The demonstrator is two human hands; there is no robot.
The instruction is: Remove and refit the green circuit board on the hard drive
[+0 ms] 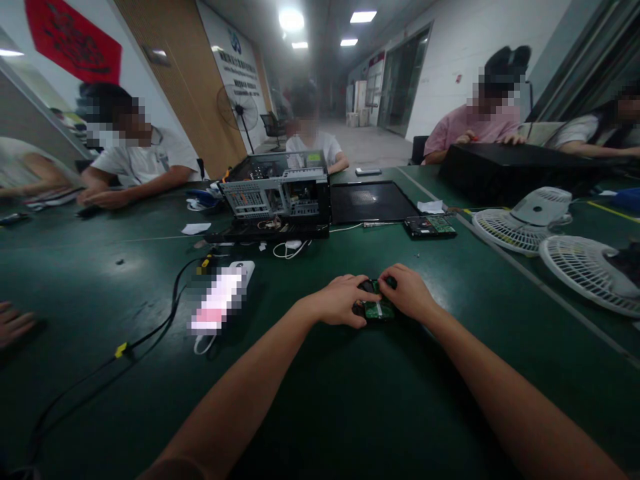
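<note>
A hard drive (pixel 379 309) with a green circuit board facing up lies on the green table in front of me. My left hand (pixel 343 299) grips it from the left, thumb at the near side and fingers reaching over its far part. At the drive's far right corner is my right hand (pixel 407 292), its fingers curled and pinched together. Something small and dark (pixel 391 283) shows at those fingertips, but I cannot tell what it is. Both hands cover parts of the drive.
An opened computer case (pixel 280 197) stands ahead, beside a black panel (pixel 373 202). Another hard drive (pixel 431 227) lies to its right, near white fans (pixel 520 217). A phone (pixel 220 300) and a black cable (pixel 175 303) are left. Several people sit around the table.
</note>
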